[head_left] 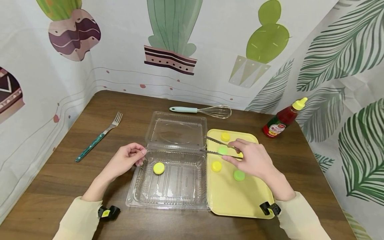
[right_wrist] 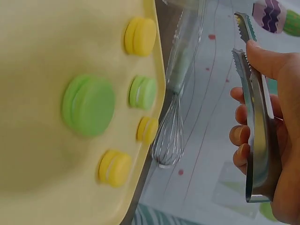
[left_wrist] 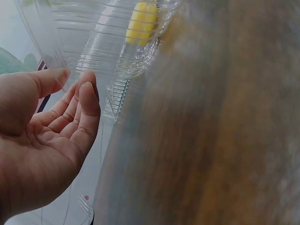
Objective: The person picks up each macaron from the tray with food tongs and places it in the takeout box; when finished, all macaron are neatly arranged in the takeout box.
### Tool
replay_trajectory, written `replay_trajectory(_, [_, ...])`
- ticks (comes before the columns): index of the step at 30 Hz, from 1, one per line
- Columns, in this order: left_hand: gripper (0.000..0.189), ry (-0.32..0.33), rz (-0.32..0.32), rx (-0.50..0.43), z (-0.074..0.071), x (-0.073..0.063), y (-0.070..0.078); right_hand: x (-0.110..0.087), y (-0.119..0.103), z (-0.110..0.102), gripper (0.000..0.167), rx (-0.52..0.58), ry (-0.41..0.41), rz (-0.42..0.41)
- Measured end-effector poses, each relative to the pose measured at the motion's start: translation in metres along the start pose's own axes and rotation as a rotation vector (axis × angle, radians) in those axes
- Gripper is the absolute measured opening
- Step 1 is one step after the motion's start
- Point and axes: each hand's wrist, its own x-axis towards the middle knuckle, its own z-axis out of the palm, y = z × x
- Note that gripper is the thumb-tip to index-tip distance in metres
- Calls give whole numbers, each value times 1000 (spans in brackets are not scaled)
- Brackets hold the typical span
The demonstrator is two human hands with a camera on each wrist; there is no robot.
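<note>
My left hand (head_left: 129, 156) pinches the left rim of a clear plastic clamshell box (head_left: 177, 205) between thumb and fingers. The box lies with its lid (head_left: 177, 131) folded back. Inside its base sits one yellow macaron (head_left: 159, 168). My right hand (head_left: 255, 158) grips metal tongs (right_wrist: 258, 126) above the yellow tray (head_left: 237, 203). Their serrated tips are spread apart and point left, with nothing between them in the right wrist view. Below, the tray carries several macarons, among them a large-looking green macaron (right_wrist: 89, 105) and a yellow macaron (head_left: 216, 166). The hand partly covers another yellow one in the head view.
Behind the lid lies a whisk (head_left: 201, 110) with a pale blue handle. A fork (head_left: 100, 136) with a teal handle is on the left of the wooden table (head_left: 60, 186). At the back right stands a red sauce bottle (head_left: 283, 120) with a yellow cap.
</note>
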Motion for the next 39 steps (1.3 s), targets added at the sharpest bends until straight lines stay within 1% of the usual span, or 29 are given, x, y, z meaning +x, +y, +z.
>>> replay_trajectory(9, [24, -2, -2, -9, 0, 1, -2, -18, 24, -7, 44, -15, -9, 110])
replay_trajectory(17, [23, -3, 1, -5, -1, 0, -1, -33, 44, -9, 41, -34, -11, 177])
replay_trajectory(26, [21, -2, 11, -2, 0, 2, -2, -49, 59, -9, 52, -30, -65, 274])
replay_trajectory(29, [21, -1, 10, -1, 0, 2, -2, -55, 65, -6, 51, -32, -73, 286])
replay_trajectory(36, [22, -4, 10, 0, -1, 1, -1, -66, 78, 0, 48, -48, -45, 283])
replay_trajectory(39, [23, -4, 9, 2, -1, 1, -1, -70, 82, 1, 49, -48, -54, 294])
